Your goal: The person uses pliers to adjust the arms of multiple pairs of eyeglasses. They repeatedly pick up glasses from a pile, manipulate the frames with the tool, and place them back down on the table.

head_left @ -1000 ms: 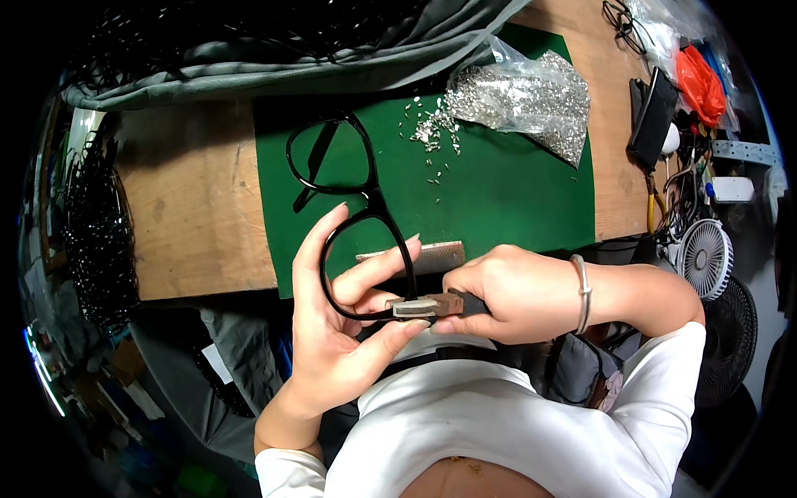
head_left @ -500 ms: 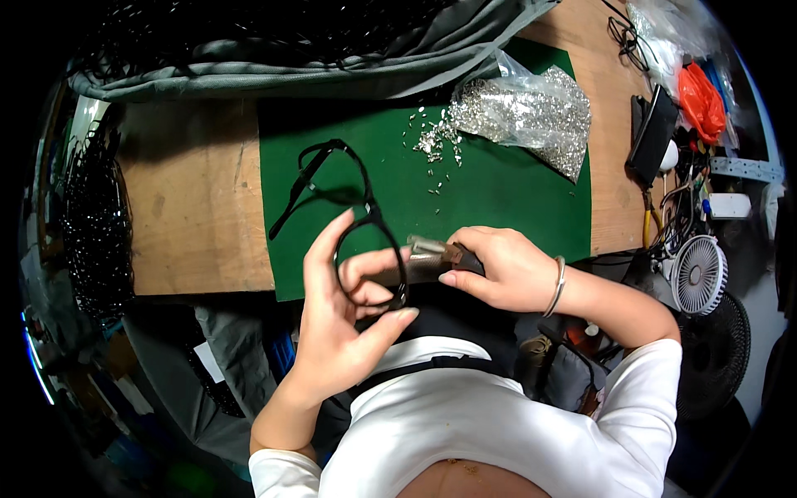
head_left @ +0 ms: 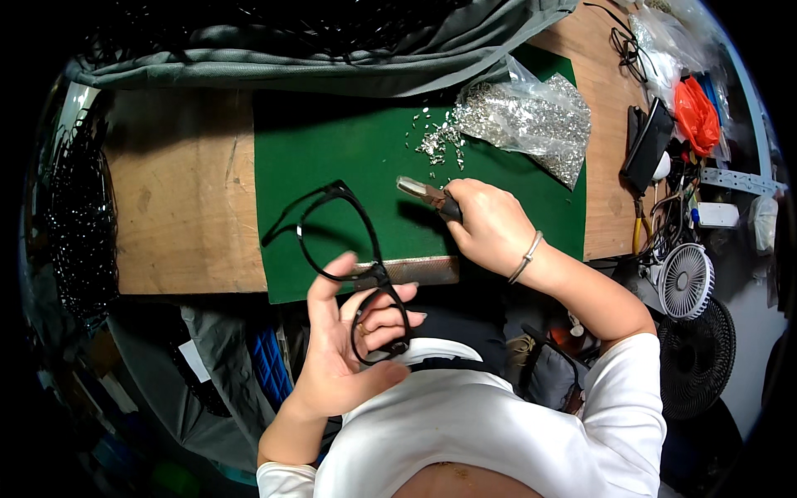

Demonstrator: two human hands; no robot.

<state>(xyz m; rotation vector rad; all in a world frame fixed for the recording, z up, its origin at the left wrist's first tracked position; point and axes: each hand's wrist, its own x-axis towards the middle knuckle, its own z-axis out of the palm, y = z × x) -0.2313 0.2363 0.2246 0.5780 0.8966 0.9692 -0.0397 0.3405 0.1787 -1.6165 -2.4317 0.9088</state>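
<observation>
My left hand (head_left: 336, 349) grips a black eyeglass frame (head_left: 378, 249) by one rim, near the front edge of the table. One temple of the frame stretches to the left over the green mat (head_left: 324, 158). In my right hand (head_left: 494, 228) is a pair of pliers (head_left: 427, 193) with dark handles, its metal jaws pointing left above the mat. The pliers and the frame are apart. Small silvery metal pieces (head_left: 440, 143) lie loose on the mat beyond the pliers, beside a clear plastic bag (head_left: 531, 120) full of them.
A reddish-grey metal strip (head_left: 423, 270) lies at the mat's front edge. Grey cloth with many black frames (head_left: 274, 62) covers the back. To the right are a phone (head_left: 649, 145), a red plastic bag (head_left: 696, 116), cables and a small white fan (head_left: 686, 280). More black frames (head_left: 79, 216) hang at left.
The pliers have moved up and away from the eyeglass frame with my right hand. My left hand has lowered toward me, tilting the frame, and the metal strip now shows more fully.
</observation>
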